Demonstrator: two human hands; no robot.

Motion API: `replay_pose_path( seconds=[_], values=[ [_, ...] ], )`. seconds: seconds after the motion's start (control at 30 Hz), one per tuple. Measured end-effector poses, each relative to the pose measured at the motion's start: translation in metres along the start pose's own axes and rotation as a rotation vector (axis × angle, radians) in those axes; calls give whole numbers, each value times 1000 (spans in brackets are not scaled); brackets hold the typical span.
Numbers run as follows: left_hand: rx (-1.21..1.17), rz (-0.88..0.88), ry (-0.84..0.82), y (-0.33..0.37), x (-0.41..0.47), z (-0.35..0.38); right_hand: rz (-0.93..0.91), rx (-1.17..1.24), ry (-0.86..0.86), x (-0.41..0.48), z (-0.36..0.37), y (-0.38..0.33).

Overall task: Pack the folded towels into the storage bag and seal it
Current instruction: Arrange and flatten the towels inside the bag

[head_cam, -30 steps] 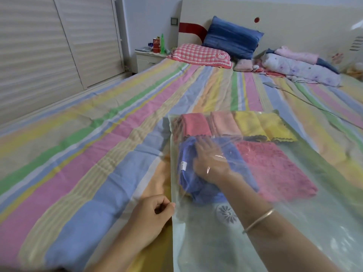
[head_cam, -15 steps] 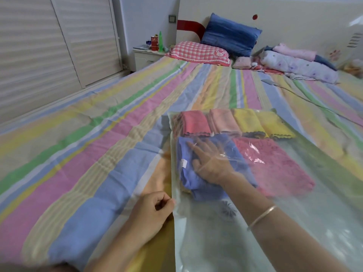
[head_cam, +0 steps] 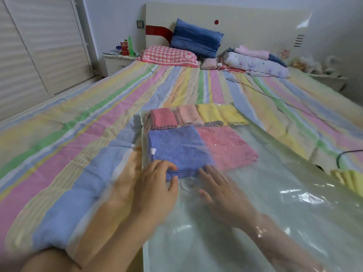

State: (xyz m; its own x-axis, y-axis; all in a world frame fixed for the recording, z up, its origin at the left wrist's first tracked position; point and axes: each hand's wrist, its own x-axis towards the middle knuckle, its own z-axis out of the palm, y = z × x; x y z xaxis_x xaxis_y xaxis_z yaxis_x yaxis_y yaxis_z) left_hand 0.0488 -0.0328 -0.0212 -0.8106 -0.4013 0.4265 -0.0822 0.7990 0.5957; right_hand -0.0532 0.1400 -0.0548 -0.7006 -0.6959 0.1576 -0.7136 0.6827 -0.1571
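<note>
Pastel-striped sheeting covers the wide bed (head_cam: 88,154). At its far end a blue pillow (head_cam: 196,42) leans on the headboard behind a red-checked pillow (head_cam: 169,55), with rolled floral bedding (head_cam: 255,63) beside them. White slatted wardrobe doors (head_cam: 39,46) run along the left, and a white bedside cabinet (head_cam: 115,61) carries a red can (head_cam: 124,48).

A clear plastic storage bag (head_cam: 284,203) lies flat on the bed in front of the person, with its closed end pointing away. Six folded towels are packed inside, flat and touching. The far row holds a small red towel (head_cam: 163,118), a peach towel (head_cam: 188,115) and two yellow towels (head_cam: 222,114). Just in front of them, a blue folded terry towel (head_cam: 176,146) sits on the left and a pink folded terry towel (head_cam: 225,146) on the right.

The left hand (head_cam: 157,185) is at the near left corner of the blue towel. Its fingers curl over the folded edge and the thumb is set against it, grasping it. Motion blur hides whether the plastic lies between skin and cloth. The right hand (head_cam: 220,189) is inside the bag under the film, released and flat. Its fingers are spread, with the tips at the blue towel's near edge. A round white valve (head_cam: 188,183) shows between the two hands.

A yellow folded cloth (head_cam: 349,179) lies on the bed at the right edge, outside the bag, near a black cable (head_cam: 343,154).
</note>
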Motion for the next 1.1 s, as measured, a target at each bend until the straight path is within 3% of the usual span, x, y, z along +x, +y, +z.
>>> replay_pose_path(
  seconds=[0.07, 0.13, 0.33, 0.43, 0.6, 0.7, 0.77, 0.93, 1.1],
  values=[
    [-78, 95, -123, 31, -4, 16, -51, 55, -14, -33, -10, 11],
    [-159, 181, -215, 66, -10, 35, -37, 145, -182, -64, -23, 28],
    [-300, 386, -463, 162, -21, 80, 346, 408, -265, -159, -80, 79],
    [-313, 383, -620, 191, -25, 98, 582, 565, -150, -195, -102, 104],
    [-177, 382, -823, 215, -40, 130, 851, 561, 58, -240, -132, 139],
    [-149, 378, -956, 218, -49, 144, 995, 411, 309, -254, -132, 171],
    [-143, 371, -1034, 219, -55, 152, 1072, 265, 382, -259, -127, 198],
    [-174, 268, -1114, 220, -58, 164, 1189, 169, 424, -260, -107, 271],
    [-237, 131, -1195, 220, -52, 170, 1340, 304, 265, -245, -108, 316]
  ],
)
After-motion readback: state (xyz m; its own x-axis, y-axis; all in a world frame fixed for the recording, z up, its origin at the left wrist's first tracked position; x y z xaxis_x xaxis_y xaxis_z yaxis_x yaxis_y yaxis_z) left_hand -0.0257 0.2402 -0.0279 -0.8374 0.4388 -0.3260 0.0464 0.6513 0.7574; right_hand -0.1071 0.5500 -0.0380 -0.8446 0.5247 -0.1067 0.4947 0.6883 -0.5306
